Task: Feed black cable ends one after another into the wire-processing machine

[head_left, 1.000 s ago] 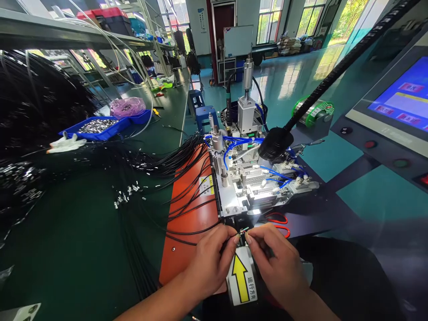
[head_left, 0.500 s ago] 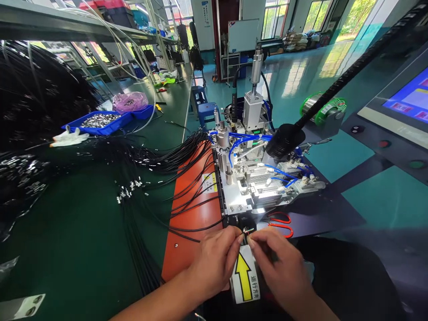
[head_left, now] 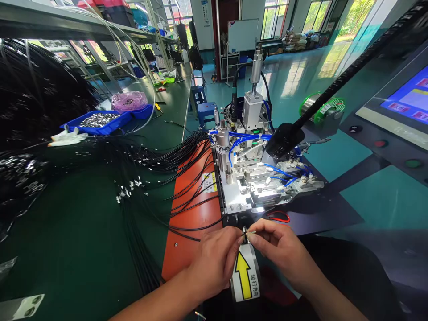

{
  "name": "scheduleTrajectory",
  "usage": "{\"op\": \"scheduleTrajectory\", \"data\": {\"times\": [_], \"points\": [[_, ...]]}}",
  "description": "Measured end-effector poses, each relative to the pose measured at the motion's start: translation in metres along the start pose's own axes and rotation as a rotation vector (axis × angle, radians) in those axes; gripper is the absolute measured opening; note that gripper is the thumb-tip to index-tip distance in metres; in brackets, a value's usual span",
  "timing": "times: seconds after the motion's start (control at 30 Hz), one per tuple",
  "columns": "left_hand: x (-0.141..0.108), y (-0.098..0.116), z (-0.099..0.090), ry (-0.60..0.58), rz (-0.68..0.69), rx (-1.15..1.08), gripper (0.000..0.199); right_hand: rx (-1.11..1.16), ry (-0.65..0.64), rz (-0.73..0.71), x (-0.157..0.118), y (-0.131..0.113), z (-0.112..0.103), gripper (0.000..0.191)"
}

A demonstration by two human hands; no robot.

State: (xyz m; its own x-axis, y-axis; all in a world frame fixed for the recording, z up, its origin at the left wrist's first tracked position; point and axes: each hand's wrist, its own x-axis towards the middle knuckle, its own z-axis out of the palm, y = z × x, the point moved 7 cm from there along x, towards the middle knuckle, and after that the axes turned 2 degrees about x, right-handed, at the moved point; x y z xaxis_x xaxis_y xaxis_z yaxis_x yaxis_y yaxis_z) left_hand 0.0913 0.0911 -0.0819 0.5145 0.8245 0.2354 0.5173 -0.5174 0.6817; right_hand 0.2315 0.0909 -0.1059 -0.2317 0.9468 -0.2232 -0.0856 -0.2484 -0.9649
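Near the bottom centre, my left hand [head_left: 219,254] is closed in a pinch on a black cable whose end shows at the fingertips. Beside it my right hand [head_left: 282,249] pinches a small thing at the cable's end, too small to make out. Between the fingertips sits a small metal piece [head_left: 244,231] at the machine's near end. Just below is a white label with a yellow arrow [head_left: 245,274]. Black cables [head_left: 190,206] lie across the orange cover [head_left: 197,211] to the left of my hands.
Ahead stands a metal machine [head_left: 254,174] with blue tubes. Red-handled scissors [head_left: 280,216] lie beyond my right hand. A black flexible arm [head_left: 286,140] reaches in from the right. On the green table [head_left: 67,232] are a blue tray [head_left: 103,129] of metal parts and cable bundles.
My right hand has shifted slightly up, its fingers turned over the small piece, and now covers part of the scissors. My left hand has hardly moved.
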Motion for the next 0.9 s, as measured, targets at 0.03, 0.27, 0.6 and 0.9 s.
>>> {"op": "scheduleTrajectory", "data": {"times": [0.03,0.27,0.6,0.9], "points": [[0.0,0.0,0.0,-0.002,0.001,0.0,0.015,0.001,-0.002,0.002,0.0,0.001,0.0,0.02],[0.0,-0.001,0.0,-0.018,-0.024,-0.017,0.016,0.048,0.023,-0.014,0.001,0.004,-0.002,0.022],[-0.001,-0.002,0.0,-0.01,-0.039,-0.016,0.015,0.129,0.123,-0.108,0.004,0.003,0.005,0.021],[-0.003,0.005,0.003,-0.067,0.008,-0.027,0.015,0.202,0.184,-0.156,0.002,0.011,0.01,0.022]]}}
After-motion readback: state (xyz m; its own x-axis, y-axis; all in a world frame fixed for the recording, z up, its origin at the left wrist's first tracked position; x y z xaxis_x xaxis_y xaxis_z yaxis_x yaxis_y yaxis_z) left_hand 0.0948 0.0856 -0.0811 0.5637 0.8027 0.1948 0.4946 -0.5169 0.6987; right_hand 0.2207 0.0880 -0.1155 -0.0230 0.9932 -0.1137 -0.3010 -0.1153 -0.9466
